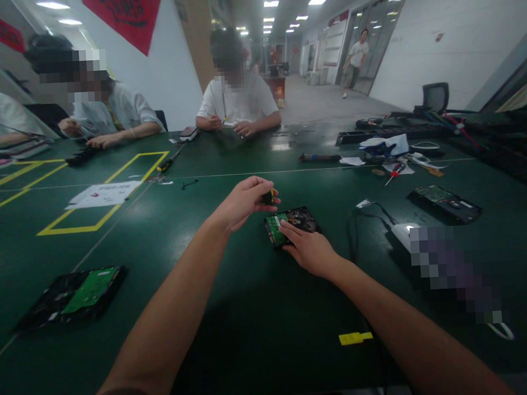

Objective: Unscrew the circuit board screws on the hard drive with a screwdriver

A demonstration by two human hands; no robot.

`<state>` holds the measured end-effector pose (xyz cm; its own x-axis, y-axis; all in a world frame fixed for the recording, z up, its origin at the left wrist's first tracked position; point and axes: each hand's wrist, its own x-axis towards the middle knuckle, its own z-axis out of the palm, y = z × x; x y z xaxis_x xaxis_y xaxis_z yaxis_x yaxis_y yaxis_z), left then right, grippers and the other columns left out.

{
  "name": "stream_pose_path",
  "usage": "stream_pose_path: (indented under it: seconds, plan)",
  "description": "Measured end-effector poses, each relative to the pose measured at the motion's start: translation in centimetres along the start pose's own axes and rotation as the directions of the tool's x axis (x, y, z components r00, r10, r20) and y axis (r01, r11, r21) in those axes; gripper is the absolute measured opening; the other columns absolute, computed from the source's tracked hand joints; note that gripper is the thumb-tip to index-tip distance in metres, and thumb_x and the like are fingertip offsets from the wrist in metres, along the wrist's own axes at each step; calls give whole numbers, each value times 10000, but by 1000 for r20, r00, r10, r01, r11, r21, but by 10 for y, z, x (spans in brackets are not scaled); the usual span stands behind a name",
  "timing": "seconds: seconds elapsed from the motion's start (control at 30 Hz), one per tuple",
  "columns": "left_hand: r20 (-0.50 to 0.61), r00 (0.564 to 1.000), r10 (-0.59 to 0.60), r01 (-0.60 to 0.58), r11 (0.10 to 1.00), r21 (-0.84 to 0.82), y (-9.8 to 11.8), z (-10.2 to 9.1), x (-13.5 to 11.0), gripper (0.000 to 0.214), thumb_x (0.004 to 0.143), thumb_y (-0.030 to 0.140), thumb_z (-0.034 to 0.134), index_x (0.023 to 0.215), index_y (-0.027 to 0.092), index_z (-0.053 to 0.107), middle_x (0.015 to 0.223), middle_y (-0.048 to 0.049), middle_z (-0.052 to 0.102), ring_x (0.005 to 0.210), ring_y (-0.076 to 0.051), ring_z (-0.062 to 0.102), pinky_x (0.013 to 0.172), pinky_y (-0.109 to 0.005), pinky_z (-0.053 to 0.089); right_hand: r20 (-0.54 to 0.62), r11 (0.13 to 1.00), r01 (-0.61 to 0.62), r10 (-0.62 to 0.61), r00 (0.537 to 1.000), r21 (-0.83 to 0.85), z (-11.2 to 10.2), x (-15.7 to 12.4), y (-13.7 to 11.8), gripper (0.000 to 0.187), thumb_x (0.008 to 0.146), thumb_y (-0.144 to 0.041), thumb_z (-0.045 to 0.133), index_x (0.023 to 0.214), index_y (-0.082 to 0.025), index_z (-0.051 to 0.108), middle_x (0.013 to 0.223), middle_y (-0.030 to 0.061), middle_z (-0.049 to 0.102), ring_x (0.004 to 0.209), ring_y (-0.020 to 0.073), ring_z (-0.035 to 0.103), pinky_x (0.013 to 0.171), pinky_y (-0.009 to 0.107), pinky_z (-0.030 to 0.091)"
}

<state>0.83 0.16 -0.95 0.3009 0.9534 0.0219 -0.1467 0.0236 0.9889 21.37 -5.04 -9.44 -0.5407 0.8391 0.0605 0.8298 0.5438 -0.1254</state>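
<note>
My left hand (252,201) is closed around the black and yellow handle of a screwdriver (269,197), held above a hard drive (306,217). The fingers hide part of the handle, and I cannot make out its shaft clearly. On the table the hard drive lies with its green circuit board facing up. My right hand (310,248) grips its near side, fingers across the top and thumb at the edge.
Other hard drives lie at the left (89,291) and right (449,202). A power bank-like device (448,270) with a cable sits at the right. Farther back are another screwdriver (167,163), a paper sheet (104,194) and cluttered tools. Several people are across the table or beyond.
</note>
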Motion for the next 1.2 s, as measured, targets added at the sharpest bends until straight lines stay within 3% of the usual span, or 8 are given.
stream_pose_path:
  seconds: [0.27,0.63,1.2]
  plan:
    - [0,1000,21,-21,1000,18,0,-2,3,148,882,299,618,879,153,640,942,-99,671,889,-200,650,678,-306,566,-16,1000,16,-16,1000,-9,3,1,1,549,989,-385,443,1519,-253,389,1617,39,326,1095,303,668,847,472,574]
    - [7,1000,-9,9,1000,-19,-3,-1,4,229,905,346,594,1014,160,672,971,-109,662,860,-219,667,719,-370,585,-6,1000,9,-9,1000,-8,3,1,2,552,986,-378,437,1523,-260,384,1622,39,312,1070,300,677,832,472,579]
    - [21,1000,-9,10,1000,-17,-3,0,2,227,893,339,637,1024,153,640,973,-111,667,884,-222,668,718,-361,571,7,1000,8,-8,1000,-14,0,1,1,544,987,-385,439,1513,-252,397,1623,27,310,1106,288,663,845,429,572]
